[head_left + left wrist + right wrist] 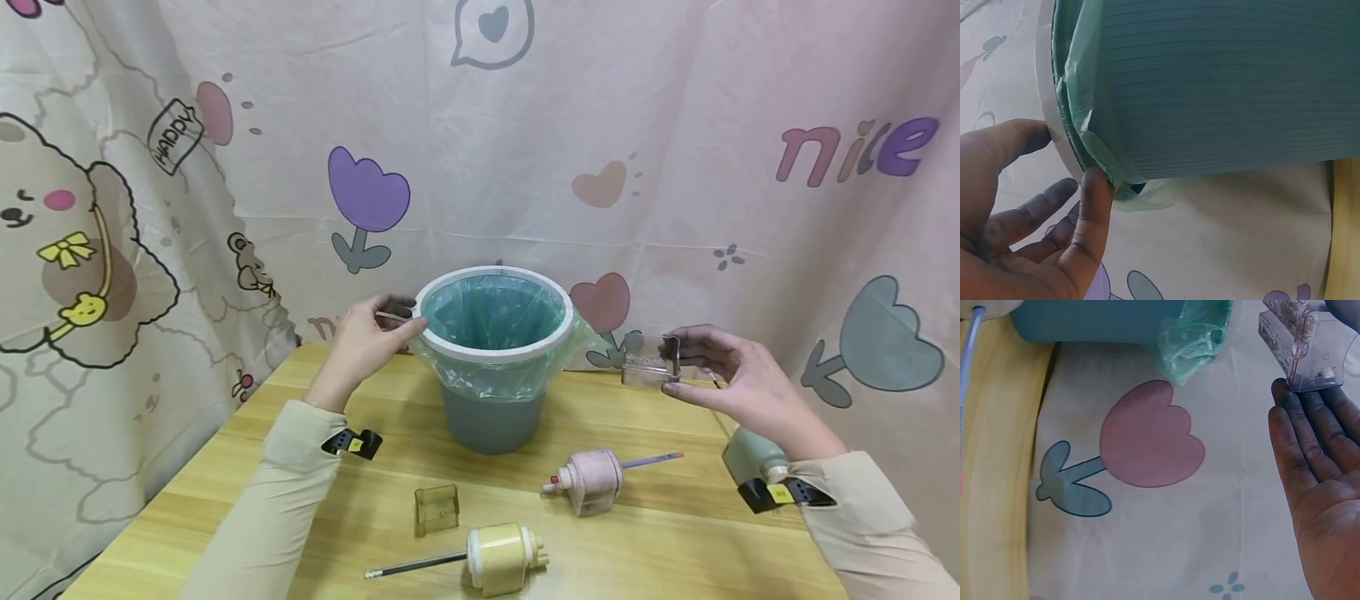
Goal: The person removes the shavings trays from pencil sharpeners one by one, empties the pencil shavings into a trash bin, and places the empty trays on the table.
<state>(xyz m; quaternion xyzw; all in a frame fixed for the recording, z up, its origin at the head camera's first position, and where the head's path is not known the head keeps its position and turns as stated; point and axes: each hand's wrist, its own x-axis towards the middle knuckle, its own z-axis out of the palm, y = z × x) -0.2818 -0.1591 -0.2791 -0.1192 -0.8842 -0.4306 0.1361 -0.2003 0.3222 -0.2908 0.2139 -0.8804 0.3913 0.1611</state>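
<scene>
I see bin [491, 425] on counter [660, 533], liner [491, 384] in it, curtain [495, 167] behind. Left fingers [408, 329] touch bin's left rim; right fingers [692, 392] hold a case [645, 363] right of bin. Before bin: one sharpener [596, 482] front-right, another sharpener [501, 557] nearer the person, loose cover [437, 510] behind-left of that.

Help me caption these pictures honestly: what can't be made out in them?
Head view: the floor of the bin, hidden by its near rim and the green liner.
Head view: part of the green pencil sharpener, behind the right wrist.
Right wrist view: the upper part of the clear tray, cut off by the top edge; marks on it, too small to read.
</scene>
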